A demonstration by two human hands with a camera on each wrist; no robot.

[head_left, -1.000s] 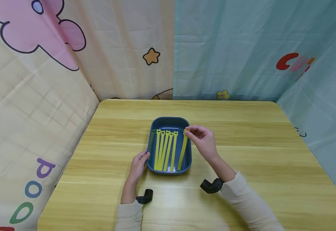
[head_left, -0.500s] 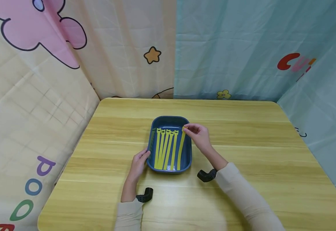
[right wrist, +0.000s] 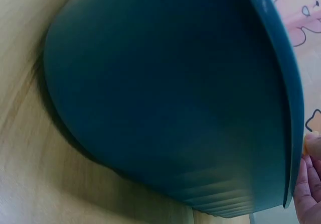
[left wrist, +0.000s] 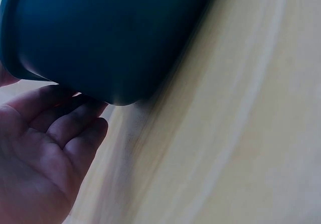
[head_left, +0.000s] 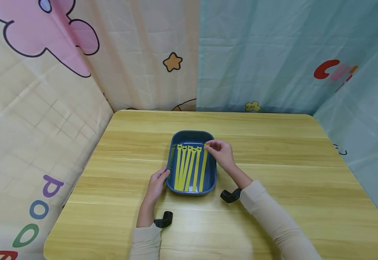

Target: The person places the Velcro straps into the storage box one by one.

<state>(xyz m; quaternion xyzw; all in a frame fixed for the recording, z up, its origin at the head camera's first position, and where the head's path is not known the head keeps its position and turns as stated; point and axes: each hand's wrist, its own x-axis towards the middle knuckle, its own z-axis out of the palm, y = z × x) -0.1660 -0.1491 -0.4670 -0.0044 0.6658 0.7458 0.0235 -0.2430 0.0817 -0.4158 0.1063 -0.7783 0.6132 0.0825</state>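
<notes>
A dark blue plastic bin [head_left: 191,194] stands on the table in the head view. Inside it several yellow hook-and-loop cable ties [head_left: 178,169] lie side by side, slotted heads at the far end. My right hand [head_left: 222,153] reaches over the bin's right rim and pinches the head of the rightmost yellow cable tie [head_left: 203,171], whose tail runs down toward the near end. My left hand [head_left: 156,184] grips the left rim, thumb on top. In the left wrist view, the fingers [left wrist: 75,123] lie against the outer wall. The right wrist view mostly shows the bin's side [right wrist: 165,98].
The bin rests near the middle of a wood-grain table [head_left: 273,144]. Printed curtains [head_left: 257,54] hang behind the table and along both sides. A black wrist camera [head_left: 230,196] sits on the right wrist and another [head_left: 164,219] on the left.
My right hand has moved left with the pinched cable tie, bringing it closer to the others and more in line with them. My left hand keeps its grip on the bin.
</notes>
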